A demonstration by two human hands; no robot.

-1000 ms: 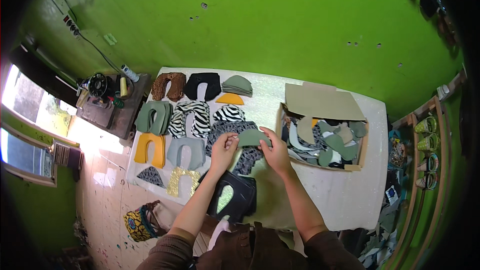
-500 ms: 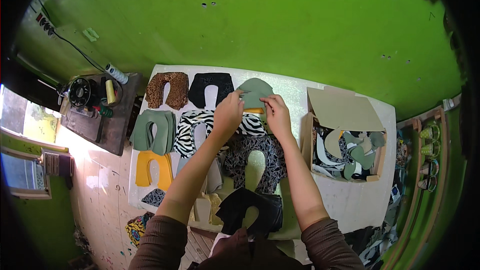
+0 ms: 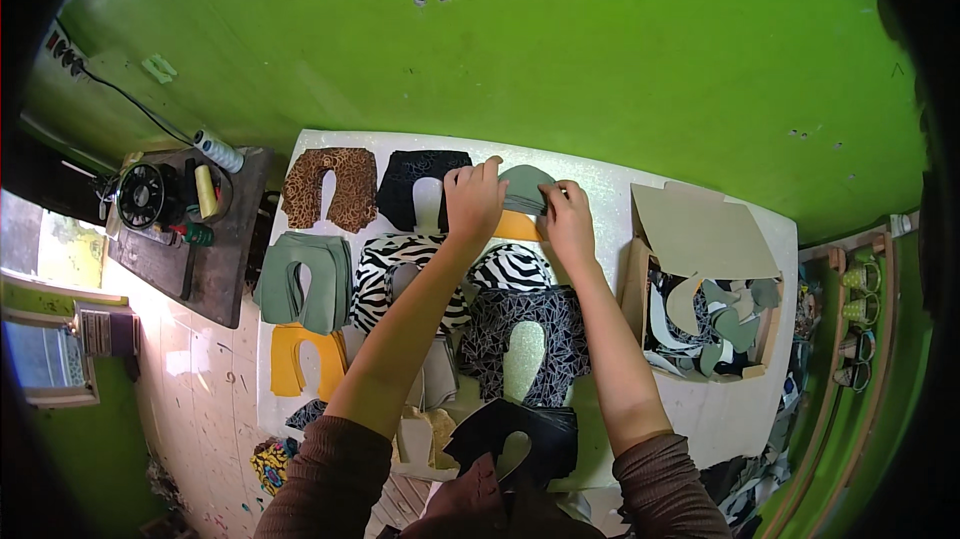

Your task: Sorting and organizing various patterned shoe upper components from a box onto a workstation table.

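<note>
Across the white table (image 3: 720, 429), stacks of cut pieces are laid out; nearest, at six o'clock, black pieces (image 3: 552, 439) are placed close to the person's body, with a black-and-grey patterned U-shaped piece (image 3: 562, 329) spread just beyond them; at eight o'clock orange U-shaped pieces (image 3: 284, 364) are stacked, at nine o'clock green U-shaped pieces (image 3: 334, 284); at three o'clock an open carton (image 3: 635, 284) is filled with mixed scraps (image 3: 740, 329); past the centre a zebra-print half-moon (image 3: 510, 267) is set, followed by an orange half-moon (image 3: 517, 228). At twelve o'clock, near the far edge, the green half-moon stack (image 3: 522, 184) is flanked by both hands; its right edge is touched by the fingers of the right hand (image 3: 570, 219), bent and narrowly parted; the left hand (image 3: 473, 201) is held at its left edge; whether anything is gripped by either cannot be told; at ten o'clock a leopard-print stack (image 3: 298, 184) is seen; everything is backed by a green wall (image 3: 650, 69).
</note>
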